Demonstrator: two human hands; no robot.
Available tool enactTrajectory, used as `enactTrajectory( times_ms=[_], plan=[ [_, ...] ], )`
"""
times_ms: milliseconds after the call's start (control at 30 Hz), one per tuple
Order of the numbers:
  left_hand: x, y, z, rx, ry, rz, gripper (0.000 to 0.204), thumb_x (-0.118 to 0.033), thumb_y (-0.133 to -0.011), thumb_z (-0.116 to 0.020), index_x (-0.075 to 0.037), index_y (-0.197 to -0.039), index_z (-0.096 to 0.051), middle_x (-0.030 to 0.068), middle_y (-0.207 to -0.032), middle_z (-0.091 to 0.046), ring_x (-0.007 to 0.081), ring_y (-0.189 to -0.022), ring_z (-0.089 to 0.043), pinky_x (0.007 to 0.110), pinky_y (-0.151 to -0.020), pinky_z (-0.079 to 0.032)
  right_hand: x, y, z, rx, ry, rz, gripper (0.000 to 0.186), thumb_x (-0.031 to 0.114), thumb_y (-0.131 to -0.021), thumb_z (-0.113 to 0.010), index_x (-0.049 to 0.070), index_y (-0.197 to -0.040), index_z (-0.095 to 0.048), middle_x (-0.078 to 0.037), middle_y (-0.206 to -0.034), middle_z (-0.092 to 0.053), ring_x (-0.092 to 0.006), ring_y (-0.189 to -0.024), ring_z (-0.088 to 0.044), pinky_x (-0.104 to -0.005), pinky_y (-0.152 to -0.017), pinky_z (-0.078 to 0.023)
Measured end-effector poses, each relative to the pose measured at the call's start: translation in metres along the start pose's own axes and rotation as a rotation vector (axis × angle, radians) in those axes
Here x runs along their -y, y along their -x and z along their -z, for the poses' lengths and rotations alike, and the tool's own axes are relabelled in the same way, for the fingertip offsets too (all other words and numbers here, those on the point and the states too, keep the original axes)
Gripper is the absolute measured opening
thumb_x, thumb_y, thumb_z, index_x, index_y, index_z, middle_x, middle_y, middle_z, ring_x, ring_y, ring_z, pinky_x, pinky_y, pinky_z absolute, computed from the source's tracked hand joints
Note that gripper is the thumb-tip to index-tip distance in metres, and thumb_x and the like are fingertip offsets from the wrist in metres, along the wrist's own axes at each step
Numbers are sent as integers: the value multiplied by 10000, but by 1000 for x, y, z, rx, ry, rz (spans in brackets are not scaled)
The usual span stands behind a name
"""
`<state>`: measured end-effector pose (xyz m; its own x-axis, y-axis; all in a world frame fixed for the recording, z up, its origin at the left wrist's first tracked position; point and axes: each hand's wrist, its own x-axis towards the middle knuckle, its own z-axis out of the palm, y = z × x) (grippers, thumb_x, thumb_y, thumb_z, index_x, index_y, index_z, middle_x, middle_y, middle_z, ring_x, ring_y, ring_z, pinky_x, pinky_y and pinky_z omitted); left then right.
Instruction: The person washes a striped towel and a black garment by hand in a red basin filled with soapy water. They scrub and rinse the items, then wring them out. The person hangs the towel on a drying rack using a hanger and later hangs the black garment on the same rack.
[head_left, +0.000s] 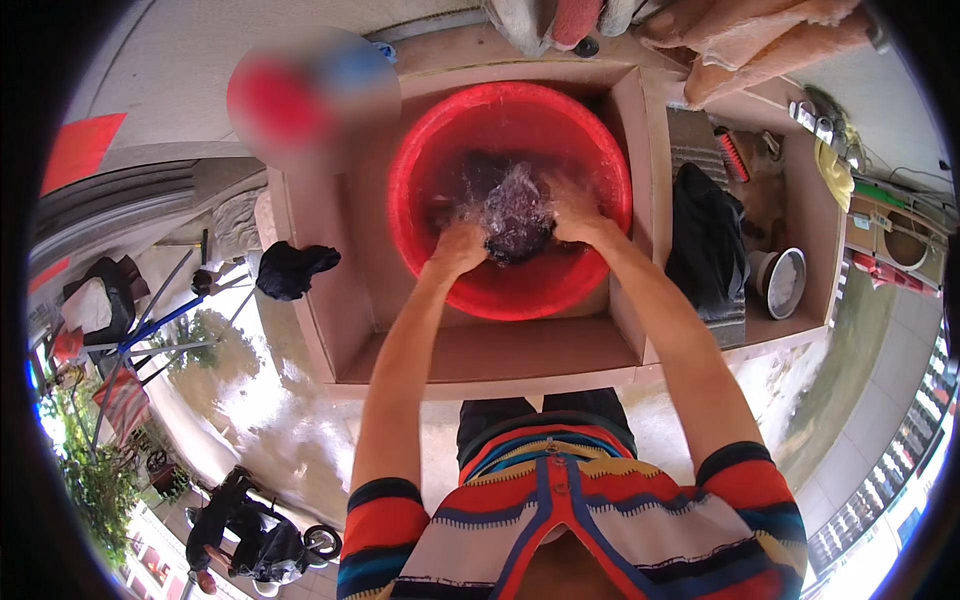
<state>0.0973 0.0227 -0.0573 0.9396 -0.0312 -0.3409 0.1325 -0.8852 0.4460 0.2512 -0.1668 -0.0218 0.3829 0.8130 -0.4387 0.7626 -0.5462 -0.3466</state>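
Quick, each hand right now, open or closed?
Left hand: at the dark cloth in the red basin; grip unclear.
Right hand: at the cloth's right side, blurred; grip unclear.

No lettering, label, number or sign can be read here.

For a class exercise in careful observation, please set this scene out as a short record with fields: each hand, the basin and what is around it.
Left hand: at the left side of a dark cloth; grip unclear
Right hand: blurred, at the cloth's right side; grip unclear
Basin: round, red, holding the cloth and splashing water
Sink: brown, divided; the basin sits in its wide compartment
Right of basin: black garment, red brush beyond it
Sink's left rim: small black item, apparently fabric
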Motion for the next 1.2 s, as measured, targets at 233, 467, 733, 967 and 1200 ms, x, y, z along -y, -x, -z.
enactTrajectory(
  times_ms=[233,467,733,967,1200],
  plan=[
    [-56,55,181,-456,610,18,292,-83,-650,-709,32,-896,-601,108,-909,-587,223,-878,-583,302,-780,-450,25,72,143,-250,-1094,36,181,187,-820,-646,52,-802,-526,28,-671,-499,-64,-662,-463,-236,-605,-379],
    [-153,116,352,-865,1440,-273,492,94,-588,-613,1,-1071,-606,126,-953,-626,208,-825,-608,296,-795,-489,117,150,324,-510,-1168,353,214,176,-849,-637,70,-1025,-575,54,-885,-535,-40,-835,-486,-207,-749,-408],
    [-219,144,409,-801,1480,-468,420,-94,-693,-683,17,-1084,-577,115,-1003,-610,193,-870,-601,292,-814,-486,171,219,399,-556,-990,498,702,248,-647,-797,89,-1243,-462,-66,-1072,-561,-150,-970,-536,-279,-861,-440],
    [-167,67,257,-678,772,-109,377,-243,-744,-714,36,-956,-573,167,-1165,-403,282,-1070,-461,344,-890,-411,137,93,211,-521,-450,50,780,348,-596,-773,105,-1246,-417,-172,-939,-641,-364,-888,-611,-432,-753,-494],
    [-105,77,123,-441,1111,228,906,-240,-636,-800,-78,-1359,-278,174,-1439,-187,373,-1311,-211,459,-1050,-241,83,40,71,-355,-902,-330,476,363,-641,-749,53,-990,-653,-138,-889,-674,-248,-818,-656,-344,-732,-494]
  ],
)
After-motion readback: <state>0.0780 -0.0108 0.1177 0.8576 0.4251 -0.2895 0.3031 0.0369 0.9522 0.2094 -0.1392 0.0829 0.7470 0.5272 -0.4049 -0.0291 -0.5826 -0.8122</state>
